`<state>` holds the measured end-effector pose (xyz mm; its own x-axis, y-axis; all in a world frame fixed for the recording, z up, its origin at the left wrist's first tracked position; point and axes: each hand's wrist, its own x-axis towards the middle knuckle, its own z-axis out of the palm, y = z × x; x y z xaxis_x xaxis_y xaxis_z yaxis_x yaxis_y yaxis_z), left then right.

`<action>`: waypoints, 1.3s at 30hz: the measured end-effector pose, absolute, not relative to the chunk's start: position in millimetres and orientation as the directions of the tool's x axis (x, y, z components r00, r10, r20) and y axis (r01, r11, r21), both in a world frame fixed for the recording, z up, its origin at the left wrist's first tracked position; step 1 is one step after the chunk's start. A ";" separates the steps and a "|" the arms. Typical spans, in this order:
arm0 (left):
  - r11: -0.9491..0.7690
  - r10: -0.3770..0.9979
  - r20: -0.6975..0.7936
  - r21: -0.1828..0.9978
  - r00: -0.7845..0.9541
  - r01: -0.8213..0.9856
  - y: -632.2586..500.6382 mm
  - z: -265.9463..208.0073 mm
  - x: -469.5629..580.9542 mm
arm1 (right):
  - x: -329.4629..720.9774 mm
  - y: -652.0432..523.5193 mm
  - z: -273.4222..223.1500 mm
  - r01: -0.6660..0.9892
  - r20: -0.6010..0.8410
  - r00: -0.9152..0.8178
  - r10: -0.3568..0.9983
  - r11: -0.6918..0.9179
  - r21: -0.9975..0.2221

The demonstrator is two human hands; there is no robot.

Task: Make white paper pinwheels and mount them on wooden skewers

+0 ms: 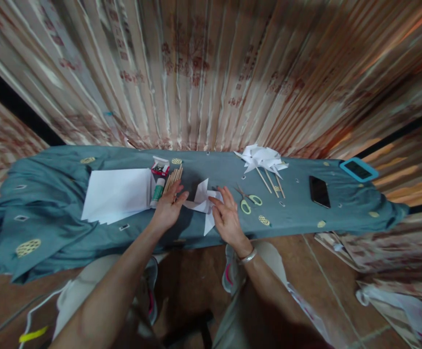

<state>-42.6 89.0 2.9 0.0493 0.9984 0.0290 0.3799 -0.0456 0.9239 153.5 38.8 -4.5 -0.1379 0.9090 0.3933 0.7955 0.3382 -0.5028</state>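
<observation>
A folded white paper pinwheel (201,198) lies on the cloth between my two hands. My right hand (228,218) rests at its right side, fingers spread and touching the paper. Over the near ends of a bundle of thin wooden sticks (174,177) is my left hand (169,206), its fingers apart and nothing visibly gripped. Just left of the sticks lies a green and white glue stick (157,190). Behind it stands a small red open box (160,167) with small metal pieces inside. Scissors (249,198) with pale green handles lie right of my right hand.
A stack of white paper (116,194) lies at left. Several pinwheels (262,159) on sticks are piled at the back right. Farther right are a black phone (319,191) and a blue-framed device (359,169). A blue-green cloth (294,218) covers the table; a curtain (203,72) hangs behind.
</observation>
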 end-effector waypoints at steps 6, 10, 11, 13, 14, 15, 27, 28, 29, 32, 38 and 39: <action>-0.235 0.971 0.164 0.787 0.175 0.571 81.8 5.4 -38.0 | 157.7 41.2 -7.1 0.802 0.385 -0.106 0.917 0.308 -0.511; -0.306 0.950 0.163 0.660 0.267 0.686 74.8 9.0 -24.0 | 156.1 40.6 -7.2 0.800 0.373 -0.117 0.921 0.310 -0.513; -0.302 0.951 0.153 0.637 0.268 0.709 74.1 9.4 -20.3 | 155.2 40.0 -7.2 0.798 0.370 -0.125 0.920 0.315 -0.513; -0.285 0.957 0.134 0.599 0.258 0.748 73.7 9.4 -14.5 | 153.4 38.6 -7.4 0.793 0.366 -0.143 0.919 0.328 -0.513; -0.277 0.959 0.122 0.585 0.256 0.762 73.9 9.0 -12.5 | 152.7 37.9 -7.5 0.791 0.367 -0.150 0.918 0.334 -0.513; -0.272 0.960 0.110 0.575 0.256 0.772 74.4 8.5 -11.1 | 152.3 37.3 -7.8 0.788 0.368 -0.154 0.917 0.339 -0.514; -0.271 0.957 0.051 0.519 0.287 0.811 79.7 4.1 -7.4 | 167.3 38.6 -10.9 0.820 0.378 -0.100 0.920 0.291 -0.493; -0.278 0.956 0.062 0.508 0.288 0.815 80.0 3.0 -7.2 | 167.6 38.0 -11.0 0.823 0.370 -0.110 0.922 0.294 -0.487; -0.286 0.954 0.072 0.498 0.290 0.818 80.3 1.9 -6.9 | 167.7 37.3 -11.3 0.825 0.362 -0.122 0.924 0.297 -0.481; -0.302 0.950 0.082 0.476 0.300 0.826 81.4 -1.1 -5.9 | 167.3 35.7 -12.7 0.833 0.350 -0.128 0.928 0.292 -0.470; -0.331 0.942 0.114 0.464 0.316 0.822 82.1 -4.8 -4.6 | 166.4 35.1 -16.8 0.839 0.361 -0.100 0.927 0.274 -0.471; -0.337 0.941 0.125 0.462 0.316 0.820 81.9 -5.3 -4.5 | 166.3 35.0 -17.1 0.838 0.358 -0.100 0.928 0.272 -0.473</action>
<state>-4.5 81.9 -5.3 0.3158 0.9405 0.1252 0.8201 -0.3369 0.4624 166.3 35.0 -17.1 -0.0995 0.9283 0.3582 0.8380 0.2723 -0.4729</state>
